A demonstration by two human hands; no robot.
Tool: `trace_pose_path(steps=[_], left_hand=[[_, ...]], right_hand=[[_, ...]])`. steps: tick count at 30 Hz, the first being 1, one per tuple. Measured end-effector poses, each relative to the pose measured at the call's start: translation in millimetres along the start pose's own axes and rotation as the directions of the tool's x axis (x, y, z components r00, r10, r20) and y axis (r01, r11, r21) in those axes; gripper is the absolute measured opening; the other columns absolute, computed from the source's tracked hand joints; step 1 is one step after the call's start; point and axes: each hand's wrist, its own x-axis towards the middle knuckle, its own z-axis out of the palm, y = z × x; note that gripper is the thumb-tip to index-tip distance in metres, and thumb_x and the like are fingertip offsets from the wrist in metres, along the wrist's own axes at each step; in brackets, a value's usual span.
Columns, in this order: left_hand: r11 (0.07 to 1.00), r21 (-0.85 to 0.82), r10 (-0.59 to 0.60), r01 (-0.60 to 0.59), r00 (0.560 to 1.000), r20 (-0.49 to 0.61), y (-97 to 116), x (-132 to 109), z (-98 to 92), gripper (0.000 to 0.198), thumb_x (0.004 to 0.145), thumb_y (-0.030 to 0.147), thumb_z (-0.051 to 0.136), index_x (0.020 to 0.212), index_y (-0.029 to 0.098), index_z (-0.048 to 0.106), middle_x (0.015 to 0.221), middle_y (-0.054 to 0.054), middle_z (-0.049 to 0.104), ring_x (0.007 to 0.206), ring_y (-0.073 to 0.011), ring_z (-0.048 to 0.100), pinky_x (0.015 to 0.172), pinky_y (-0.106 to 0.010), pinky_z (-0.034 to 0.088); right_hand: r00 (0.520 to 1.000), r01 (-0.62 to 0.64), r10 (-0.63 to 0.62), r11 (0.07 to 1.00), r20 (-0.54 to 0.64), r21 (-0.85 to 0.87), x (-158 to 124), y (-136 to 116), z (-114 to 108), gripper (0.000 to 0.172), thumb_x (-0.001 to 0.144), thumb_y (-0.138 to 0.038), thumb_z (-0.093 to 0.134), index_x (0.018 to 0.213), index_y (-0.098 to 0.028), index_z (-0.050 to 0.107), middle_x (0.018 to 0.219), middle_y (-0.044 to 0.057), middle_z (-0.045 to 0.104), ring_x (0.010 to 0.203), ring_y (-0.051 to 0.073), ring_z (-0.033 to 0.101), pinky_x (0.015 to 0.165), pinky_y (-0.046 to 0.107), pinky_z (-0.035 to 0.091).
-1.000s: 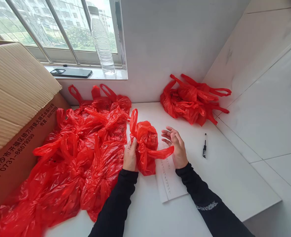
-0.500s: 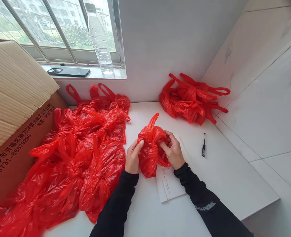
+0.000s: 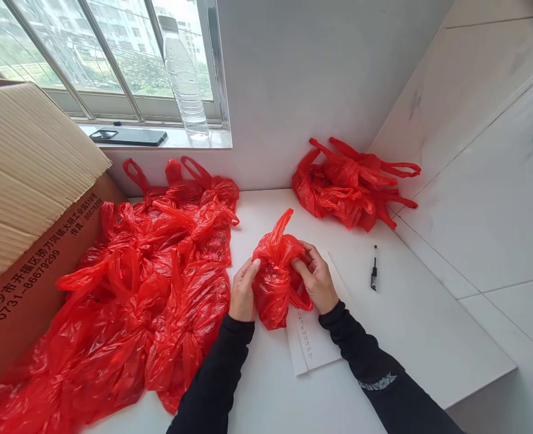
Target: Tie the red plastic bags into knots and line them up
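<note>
A small red plastic bag (image 3: pixel 273 277) sits bunched between my two hands over the white counter (image 3: pixel 411 319). My left hand (image 3: pixel 243 290) grips its left side, fingers curled against the plastic. On the bag's right side, my right hand (image 3: pixel 317 278) pinches the plastic near the top, one handle looped under the palm. The other handle sticks up above the bag. Under the bag lies a white printed paper sheet (image 3: pixel 314 343).
A large heap of red bags (image 3: pixel 149 271) fills the left of the counter beside an open cardboard box (image 3: pixel 26 199). A smaller pile of red bags (image 3: pixel 350 184) lies in the far corner. A black pen (image 3: pixel 374 275) lies right. A water bottle (image 3: pixel 185 78) and a phone (image 3: pixel 128 136) are on the sill.
My right hand, open a second ago with a handle stretched toward it, has closed on the bag. Both hands now squeeze it into a tighter bundle.
</note>
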Motion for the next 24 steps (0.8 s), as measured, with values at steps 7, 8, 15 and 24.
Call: trace_pose_path(steps=[7, 8, 15, 24], left_hand=[[0.991, 0.131, -0.006, -0.002, 0.998, 0.06, 0, -1, -5.1, 0.028, 0.078, 0.032, 0.074, 0.102, 0.02, 0.067, 0.092, -0.003, 0.075, 0.083, -0.0202, 0.07, 0.077, -0.03, 0.053], [0.989, 0.151, -0.004, -0.007, 0.998, 0.07, -1, -1, -6.2, 0.032, 0.078, 0.033, 0.075, 0.106, 0.021, 0.066, 0.094, -0.003, 0.075, 0.087, -0.0211, 0.07, 0.08, -0.031, 0.053], [0.97, 0.24, 0.003, -0.029, 0.994, 0.105, -3, 0, -9.5, 0.03, 0.077, 0.036, 0.078, 0.1, 0.018, 0.071, 0.096, -0.005, 0.075, 0.088, -0.022, 0.069, 0.085, -0.032, 0.052], [0.964, 0.228, 0.122, -0.135, 0.99, 0.07, -1, -2, -2.8, 0.034, 0.073, 0.028, 0.081, 0.102, 0.02, 0.065, 0.099, -0.004, 0.074, 0.091, -0.02, 0.069, 0.083, -0.03, 0.053]], right_hand=[[0.996, 0.01, -0.011, 1.0, 0.086, 0.008, -4, -7, 2, 0.04, 0.088, -0.037, 0.067, 0.126, -0.026, 0.058, 0.118, 0.006, 0.068, 0.105, 0.024, 0.066, 0.095, 0.039, 0.052], [0.995, 0.015, -0.015, 1.0, 0.098, -0.001, -4, -9, 3, 0.037, 0.089, -0.037, 0.066, 0.124, -0.026, 0.059, 0.118, 0.005, 0.068, 0.105, 0.024, 0.066, 0.094, 0.038, 0.052], [0.981, 0.045, -0.026, 0.995, 0.194, -0.093, -6, -13, 5, 0.018, 0.097, -0.035, 0.052, 0.106, -0.023, 0.063, 0.095, 0.002, 0.068, 0.084, 0.021, 0.063, 0.081, 0.035, 0.051], [0.982, 0.156, -0.118, 0.946, 0.146, -0.284, -11, -11, 6, 0.043, 0.092, -0.04, 0.056, 0.133, -0.026, 0.055, 0.122, 0.008, 0.057, 0.111, 0.026, 0.057, 0.101, 0.043, 0.046]])
